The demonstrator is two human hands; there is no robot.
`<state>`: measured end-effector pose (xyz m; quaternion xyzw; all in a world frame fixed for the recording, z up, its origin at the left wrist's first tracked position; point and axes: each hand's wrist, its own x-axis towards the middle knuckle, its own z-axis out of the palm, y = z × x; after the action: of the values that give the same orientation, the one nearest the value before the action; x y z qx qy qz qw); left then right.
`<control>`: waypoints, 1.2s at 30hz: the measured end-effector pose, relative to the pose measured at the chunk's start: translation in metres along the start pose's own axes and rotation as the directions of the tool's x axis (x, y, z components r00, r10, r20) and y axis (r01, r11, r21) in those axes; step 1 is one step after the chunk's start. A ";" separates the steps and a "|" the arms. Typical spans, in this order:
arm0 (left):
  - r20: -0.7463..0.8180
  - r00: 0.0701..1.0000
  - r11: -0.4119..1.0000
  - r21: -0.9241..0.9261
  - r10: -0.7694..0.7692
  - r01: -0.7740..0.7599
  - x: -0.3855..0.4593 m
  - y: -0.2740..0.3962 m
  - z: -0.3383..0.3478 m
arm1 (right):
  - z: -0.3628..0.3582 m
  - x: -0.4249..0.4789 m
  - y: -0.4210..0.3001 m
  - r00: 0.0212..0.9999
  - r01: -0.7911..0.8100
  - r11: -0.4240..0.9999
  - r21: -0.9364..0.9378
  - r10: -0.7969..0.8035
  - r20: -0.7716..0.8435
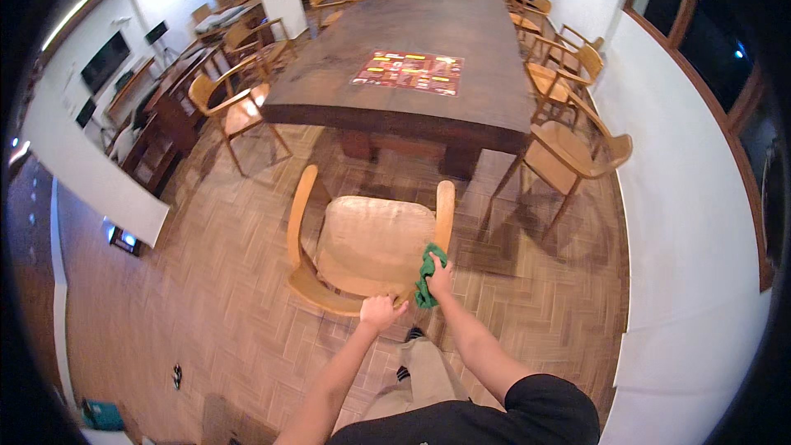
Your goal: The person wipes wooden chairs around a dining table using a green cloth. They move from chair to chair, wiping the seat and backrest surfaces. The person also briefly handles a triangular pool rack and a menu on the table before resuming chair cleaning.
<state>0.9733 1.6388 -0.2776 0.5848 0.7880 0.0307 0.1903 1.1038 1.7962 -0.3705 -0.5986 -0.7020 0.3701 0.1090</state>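
A light wooden armchair (380, 241) stands right in front of me, its seat facing a long dark table. My left hand (382, 311) grips the curved top rail of its backrest, near the middle. In my right hand (440, 278) is a bunched green cloth (427, 284), pressed against the chair's right armrest (445, 213) where it bends into the back. Part of the cloth hangs below my fingers.
On the long wooden table (426, 18) lies a red printed sheet (411, 72). Wooden armchairs line both sides, including a left one (238, 108) and a near right one (571, 154). A white wall (667, 198) runs along the right. A small dark object (177, 377) lies on the floor.
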 end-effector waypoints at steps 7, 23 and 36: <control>-0.091 0.986 0.922 -0.375 -0.143 0.099 -0.009 -0.017 0.005 | -0.010 0.023 0.018 0.991 -0.036 0.999 -0.039 0.041 0.127; 0.579 0.676 -0.353 -0.815 -0.456 0.460 0.015 -0.305 -0.031 | -0.008 0.023 -0.009 1.000 0.013 0.942 0.335 -0.018 0.012; 0.634 0.722 -0.300 -0.771 -0.277 0.562 0.047 -0.354 0.016 | 0.025 -0.006 -0.065 0.902 -0.405 0.907 -0.119 0.376 -0.211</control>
<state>0.6456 1.5683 -0.4010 -0.0765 0.6287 0.4605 0.6220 1.0414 1.7804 -0.3444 -0.7655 -0.5817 0.2706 0.0482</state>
